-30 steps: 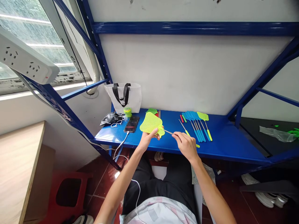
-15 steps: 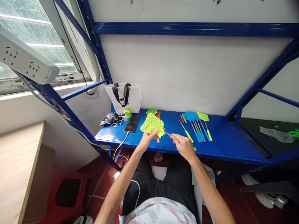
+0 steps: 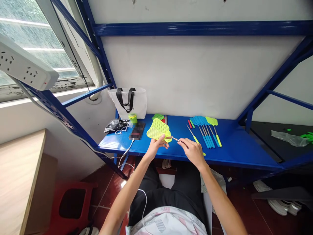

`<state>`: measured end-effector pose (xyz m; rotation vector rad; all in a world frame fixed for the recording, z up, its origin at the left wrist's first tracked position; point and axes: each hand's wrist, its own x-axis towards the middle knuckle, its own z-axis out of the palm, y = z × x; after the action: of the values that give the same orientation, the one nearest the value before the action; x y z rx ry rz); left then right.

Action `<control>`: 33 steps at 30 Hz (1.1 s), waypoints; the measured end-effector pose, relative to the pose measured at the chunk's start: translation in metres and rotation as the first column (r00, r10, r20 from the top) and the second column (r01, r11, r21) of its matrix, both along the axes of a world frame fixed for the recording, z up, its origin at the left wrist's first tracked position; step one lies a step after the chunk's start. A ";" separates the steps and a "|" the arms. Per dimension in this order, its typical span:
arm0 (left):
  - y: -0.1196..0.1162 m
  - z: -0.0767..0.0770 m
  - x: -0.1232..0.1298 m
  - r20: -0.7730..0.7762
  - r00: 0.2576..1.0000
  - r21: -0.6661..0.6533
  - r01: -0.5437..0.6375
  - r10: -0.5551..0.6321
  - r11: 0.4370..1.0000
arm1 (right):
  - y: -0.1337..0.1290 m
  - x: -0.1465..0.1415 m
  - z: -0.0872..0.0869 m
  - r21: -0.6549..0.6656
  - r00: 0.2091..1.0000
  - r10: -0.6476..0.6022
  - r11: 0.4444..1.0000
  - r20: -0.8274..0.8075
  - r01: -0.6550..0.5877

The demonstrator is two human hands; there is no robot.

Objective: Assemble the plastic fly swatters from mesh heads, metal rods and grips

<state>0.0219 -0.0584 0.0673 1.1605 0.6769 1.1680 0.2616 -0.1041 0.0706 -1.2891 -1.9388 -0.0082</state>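
My left hand (image 3: 156,147) pinches a yellow-green perforated fly swatter head (image 3: 156,129) by its neck, above the front edge of the blue table. Thumb and fingers of my right hand (image 3: 192,149) are closed around a thin metal rod (image 3: 176,139). The rod's far end meets the neck of the swatter head; how deep it sits there I cannot tell. To the right lie several blue fly swatters (image 3: 204,130) and one yellow-green fly swatter (image 3: 215,129), heads toward the wall. A loose rod with a yellow grip (image 3: 195,138) lies just beyond my right hand.
On the blue table (image 3: 241,140) are red and green grips (image 3: 189,124), green swatter heads (image 3: 158,116), a phone (image 3: 137,131) on a white cable, scissors (image 3: 121,131), a green tub (image 3: 132,118) and a white tote bag (image 3: 139,101). Blue frame posts (image 3: 105,62) flank the table.
My right hand has shifted slightly and more of the metal rod shows between my hands. The swatter head stays in my left hand, tilted a little differently.
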 end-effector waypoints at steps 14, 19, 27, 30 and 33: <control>0.013 -0.004 -0.009 0.058 0.997 -0.017 -0.053 0.054 0.998 | 0.006 0.001 -0.007 -0.196 1.000 0.019 0.980 0.006 -0.017; 0.026 -0.012 -0.021 0.021 0.993 -0.031 -0.116 0.117 0.993 | 0.010 0.014 -0.010 -0.164 0.987 -0.007 0.986 0.161 0.034; 0.028 -0.039 -0.020 -0.600 0.791 0.244 0.033 0.124 0.969 | 0.034 0.040 -0.030 -0.160 0.990 -0.137 0.977 0.022 0.138; 0.027 -0.054 -0.012 -0.783 0.519 0.425 0.044 0.343 0.904 | 0.042 0.048 -0.039 -0.168 0.980 -0.198 0.966 0.009 0.196; 0.026 -0.063 -0.008 -0.859 0.345 0.435 0.106 0.377 0.894 | 0.047 0.046 -0.050 -0.214 0.975 -0.222 0.952 -0.001 0.217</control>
<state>0.0140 -0.0320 0.0039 2.2584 1.4821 0.6620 0.3077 -0.0568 0.0202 -1.6343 -1.8026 0.1066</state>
